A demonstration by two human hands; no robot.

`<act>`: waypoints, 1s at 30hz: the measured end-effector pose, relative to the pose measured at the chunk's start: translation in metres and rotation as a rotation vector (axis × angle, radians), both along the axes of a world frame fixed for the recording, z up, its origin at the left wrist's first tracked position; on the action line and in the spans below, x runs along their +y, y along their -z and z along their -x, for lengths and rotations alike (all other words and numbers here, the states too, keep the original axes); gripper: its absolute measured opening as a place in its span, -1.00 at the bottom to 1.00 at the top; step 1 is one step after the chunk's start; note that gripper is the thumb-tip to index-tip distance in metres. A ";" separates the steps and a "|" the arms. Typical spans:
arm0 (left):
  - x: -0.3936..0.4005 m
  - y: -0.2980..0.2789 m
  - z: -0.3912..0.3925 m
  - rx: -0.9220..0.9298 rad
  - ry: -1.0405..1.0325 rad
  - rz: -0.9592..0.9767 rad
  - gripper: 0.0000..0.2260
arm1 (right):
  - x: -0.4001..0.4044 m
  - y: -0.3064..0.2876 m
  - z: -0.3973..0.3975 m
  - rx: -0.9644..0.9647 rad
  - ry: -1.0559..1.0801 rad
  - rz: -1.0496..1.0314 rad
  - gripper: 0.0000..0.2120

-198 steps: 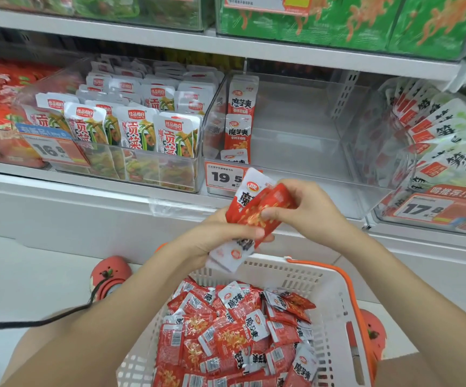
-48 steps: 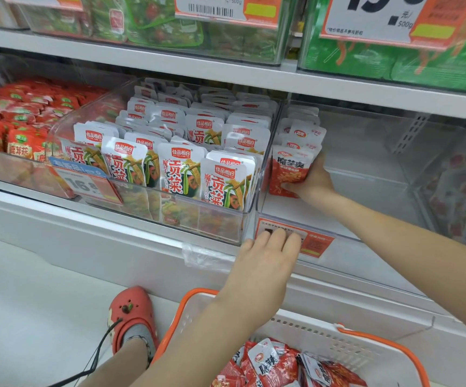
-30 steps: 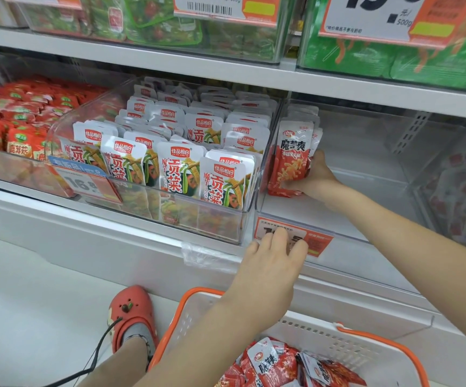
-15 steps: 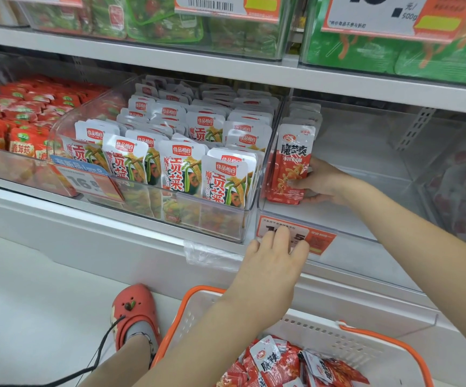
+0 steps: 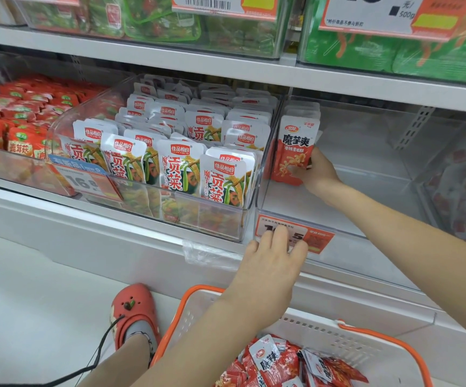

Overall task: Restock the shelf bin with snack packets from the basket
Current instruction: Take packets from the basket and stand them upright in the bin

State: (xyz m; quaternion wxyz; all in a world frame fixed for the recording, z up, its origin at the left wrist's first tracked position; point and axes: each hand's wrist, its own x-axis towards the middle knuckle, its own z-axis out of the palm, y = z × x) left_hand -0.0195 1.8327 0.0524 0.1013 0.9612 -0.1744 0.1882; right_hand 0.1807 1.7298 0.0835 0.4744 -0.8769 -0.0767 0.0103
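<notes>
Red-and-white foil snack packets (image 5: 296, 152) stand upright against the clear plastic shelf bin's (image 5: 365, 196) left wall, pinched by the right hand (image 5: 314, 173) while the left hand's (image 5: 275, 255) straight fingers press its front lip; released carelessly, the unsupported row could topple forward.

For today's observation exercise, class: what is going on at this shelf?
A person is restocking. The right hand holds red snack packets upright against the left wall of a mostly bare clear bin. The left hand rests on the bin's front edge, over the price tag. More packets wait in the basket below.
</notes>
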 end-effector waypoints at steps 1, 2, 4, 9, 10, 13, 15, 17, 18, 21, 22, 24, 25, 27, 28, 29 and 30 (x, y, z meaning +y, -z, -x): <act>0.000 0.000 0.000 0.000 0.000 0.000 -0.37 | 0.000 0.000 -0.001 -0.001 0.015 0.017 -0.53; 0.000 0.000 0.000 -0.001 -0.001 -0.001 -0.37 | 0.001 0.000 -0.002 -0.008 0.038 0.036 -0.51; 0.000 -0.001 0.000 -0.001 -0.007 -0.006 -0.38 | 0.001 0.000 -0.003 -0.021 0.108 0.059 -0.41; -0.001 -0.001 0.000 0.002 -0.009 -0.016 -0.38 | 0.001 -0.004 -0.001 0.047 0.162 0.059 -0.28; -0.001 -0.001 0.000 0.003 -0.009 -0.013 -0.38 | 0.000 -0.004 -0.001 0.061 0.127 0.114 -0.35; -0.001 0.000 0.000 0.010 -0.011 -0.009 -0.37 | 0.000 -0.004 0.000 0.019 0.089 0.180 -0.48; -0.001 0.001 0.000 0.017 -0.012 -0.011 -0.36 | 0.001 -0.005 0.001 -0.031 0.083 0.166 -0.44; -0.001 0.001 0.000 0.023 -0.014 -0.015 -0.36 | 0.002 -0.006 0.001 -0.075 0.094 0.171 -0.39; -0.001 0.001 0.000 0.024 -0.014 -0.016 -0.36 | 0.002 -0.006 0.001 -0.089 0.105 0.175 -0.38; -0.001 0.001 0.000 0.025 -0.009 -0.014 -0.36 | 0.003 -0.006 0.001 -0.110 0.141 0.146 -0.46; -0.001 0.001 0.001 0.027 -0.010 -0.016 -0.35 | 0.004 -0.006 0.001 -0.116 0.149 0.135 -0.48; -0.002 0.001 0.001 0.029 -0.014 -0.020 -0.36 | 0.005 -0.008 0.003 -0.120 0.161 0.125 -0.49; -0.002 0.001 0.001 0.029 -0.016 -0.021 -0.36 | 0.005 -0.009 0.003 -0.119 0.168 0.123 -0.49; -0.002 0.001 0.001 0.030 -0.018 -0.022 -0.37 | 0.005 -0.010 0.003 -0.108 0.194 0.117 -0.49; -0.002 0.001 0.001 0.030 -0.016 -0.022 -0.37 | 0.005 -0.011 0.002 -0.099 0.202 0.117 -0.49; -0.002 0.001 0.001 0.031 -0.014 -0.022 -0.38 | 0.005 -0.011 0.002 -0.085 0.202 0.118 -0.48; -0.002 0.001 0.001 0.031 -0.013 -0.023 -0.37 | 0.005 -0.010 0.001 -0.058 0.199 0.115 -0.47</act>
